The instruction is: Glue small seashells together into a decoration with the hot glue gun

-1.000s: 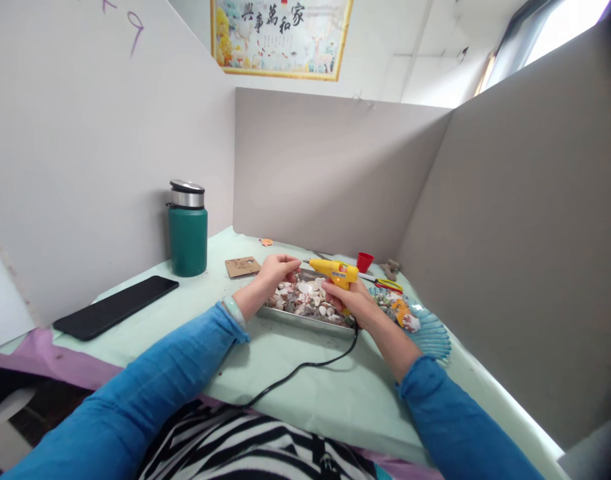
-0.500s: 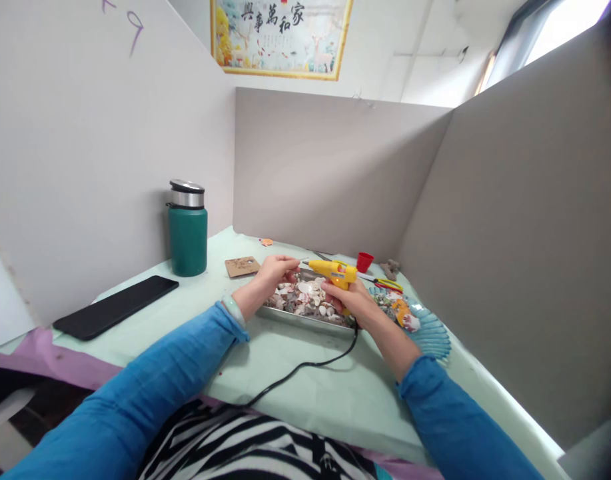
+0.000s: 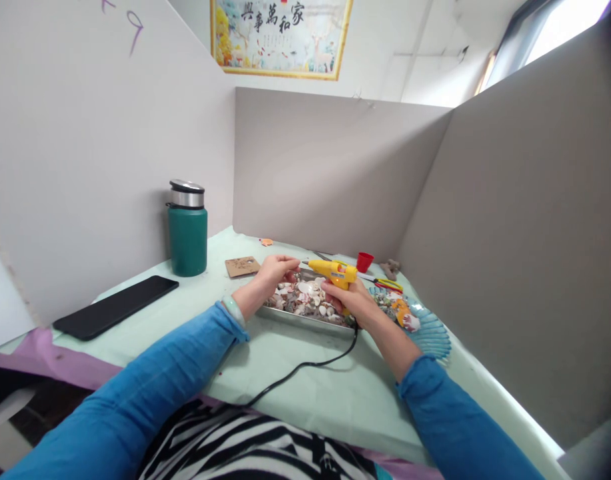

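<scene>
My right hand (image 3: 352, 297) is wrapped round a yellow hot glue gun (image 3: 334, 271), its nozzle pointing left. A black cord (image 3: 310, 364) runs from its handle down to the table's front edge. Just left of the nozzle, the thumb and fingertips of my left hand (image 3: 279, 268) are pinched together; whatever sits between them is too small to make out. Both hands are above a metal tray (image 3: 305, 321) heaped with small seashells (image 3: 305, 298).
Right of the tray lies a blue shell-shaped dish (image 3: 432, 333) with decorations. Behind it are a red cup (image 3: 364, 261) and scissors (image 3: 388, 285). On the left are a brown card (image 3: 242, 267), a green bottle (image 3: 188, 240) and a black phone (image 3: 116, 307). Grey partitions (image 3: 335, 173) surround the table.
A thin strand showing between my left fingertips and the nozzle half a second ago is no longer visible. Both hands and the glue gun have stayed almost still.
</scene>
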The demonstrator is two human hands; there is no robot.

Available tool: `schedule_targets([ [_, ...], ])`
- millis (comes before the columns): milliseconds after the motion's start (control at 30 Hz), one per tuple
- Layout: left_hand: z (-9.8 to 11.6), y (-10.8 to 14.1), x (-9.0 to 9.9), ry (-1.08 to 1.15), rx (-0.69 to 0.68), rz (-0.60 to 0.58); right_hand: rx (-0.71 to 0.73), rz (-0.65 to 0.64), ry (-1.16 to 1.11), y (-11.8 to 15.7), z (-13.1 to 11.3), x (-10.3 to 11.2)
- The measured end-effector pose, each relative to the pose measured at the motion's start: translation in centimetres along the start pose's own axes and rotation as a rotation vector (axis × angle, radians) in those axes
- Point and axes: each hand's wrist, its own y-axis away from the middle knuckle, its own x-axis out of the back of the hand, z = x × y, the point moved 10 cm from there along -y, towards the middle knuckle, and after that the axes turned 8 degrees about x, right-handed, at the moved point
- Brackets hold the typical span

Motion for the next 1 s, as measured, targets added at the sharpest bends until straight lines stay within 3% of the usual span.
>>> schedule_targets([
  [633, -0.03, 0.15, 0.08, 0.009, 0.018, 0.009, -0.006, 0.030, 0.000, 0.01, -0.07, 0.21],
  [1000, 0.23, -0.09, 0.12, -0.037, -0.039, 0.018, -0.029, 0.017, 0.023, 0.06, 0.04, 0.02],
])
